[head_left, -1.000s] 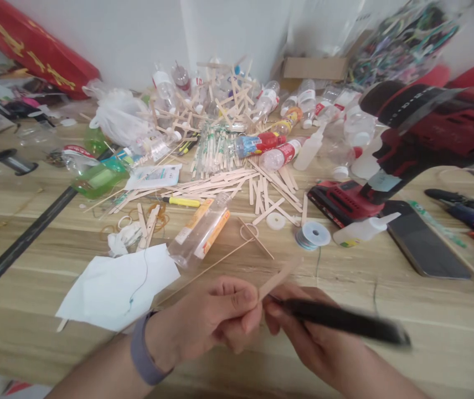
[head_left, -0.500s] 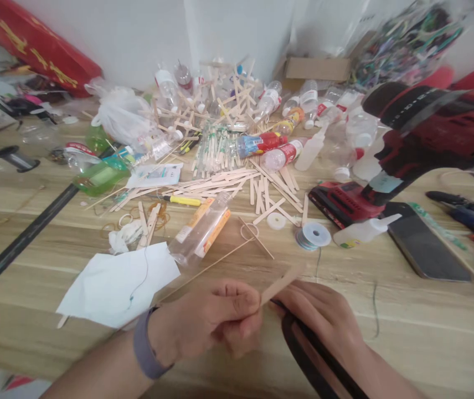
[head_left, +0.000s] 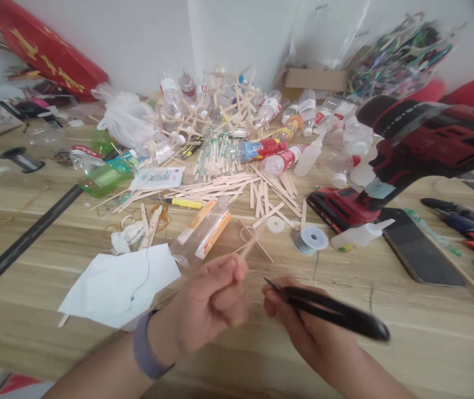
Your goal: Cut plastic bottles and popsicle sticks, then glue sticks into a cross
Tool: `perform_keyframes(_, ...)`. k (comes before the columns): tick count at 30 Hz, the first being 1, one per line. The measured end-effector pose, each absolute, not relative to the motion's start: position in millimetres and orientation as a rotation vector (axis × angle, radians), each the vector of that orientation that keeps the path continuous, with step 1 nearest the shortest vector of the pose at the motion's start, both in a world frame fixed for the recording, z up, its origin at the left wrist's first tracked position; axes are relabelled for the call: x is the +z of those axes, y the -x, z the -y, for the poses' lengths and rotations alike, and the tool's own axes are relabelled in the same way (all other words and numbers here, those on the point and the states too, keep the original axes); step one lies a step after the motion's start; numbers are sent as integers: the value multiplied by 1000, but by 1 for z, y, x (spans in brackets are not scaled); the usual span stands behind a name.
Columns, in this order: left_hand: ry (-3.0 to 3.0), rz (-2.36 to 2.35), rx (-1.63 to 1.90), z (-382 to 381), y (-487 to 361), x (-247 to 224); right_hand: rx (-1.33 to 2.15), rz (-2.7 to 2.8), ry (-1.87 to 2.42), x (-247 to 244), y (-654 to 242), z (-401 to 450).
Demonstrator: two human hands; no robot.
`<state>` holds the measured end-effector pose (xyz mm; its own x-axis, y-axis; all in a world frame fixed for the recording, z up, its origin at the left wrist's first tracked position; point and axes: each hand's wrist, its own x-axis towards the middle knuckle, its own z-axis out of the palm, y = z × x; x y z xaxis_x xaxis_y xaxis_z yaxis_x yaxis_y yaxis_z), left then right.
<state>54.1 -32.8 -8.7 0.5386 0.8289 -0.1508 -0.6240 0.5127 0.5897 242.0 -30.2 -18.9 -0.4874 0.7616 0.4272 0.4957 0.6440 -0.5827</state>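
My left hand (head_left: 210,307), a grey-purple band on its wrist, is closed on a wooden craft stick (head_left: 248,246). The stick's end points up past the thumb and is slightly blurred. To its right, my right hand (head_left: 312,321) grips a pair of black-handled scissors (head_left: 336,313). Their dark pointed tip aims at the left hand, and the long looped handle lies over the right palm, apart from the stick. Just beyond the hands are an empty clear bottle (head_left: 201,231) with orange labels and thin sticks crossed over a ring (head_left: 257,241).
Loose craft sticks (head_left: 207,185) and several plastic bottles (head_left: 282,160) crowd the back. A red-and-black drill (head_left: 423,149) stands right, near a phone (head_left: 423,246), a glue bottle (head_left: 357,235) and a wire spool (head_left: 312,239). White paper (head_left: 116,282) lies left.
My hands have drawn apart. The craft stick now points more upward in the left hand. The scissors have swung from pointing down toward me to lying across my right hand.
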Motion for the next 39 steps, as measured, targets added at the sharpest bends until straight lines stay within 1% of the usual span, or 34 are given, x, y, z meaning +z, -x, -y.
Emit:
perform_keyframes(3,-766,-772,1044,31,-51,-7,518,2133,1041,-16,-239,31)
perform_keyframes(6,-1170,-1143,978,36,-51,-7,525,2104,1080,-12,-236,31)
perform_keyframes(9,-1458,-1315,924,42,-53,-7,573,2090,1135,-10,-235,31)
perform_keyframes(20,-1866,-1446,869,45,-59,-7,870,2061,1202,-12,-233,34)
perform_keyframes(39,-2100,-1494,829,45,-61,-4,862,2112,1223,-12,-231,32)
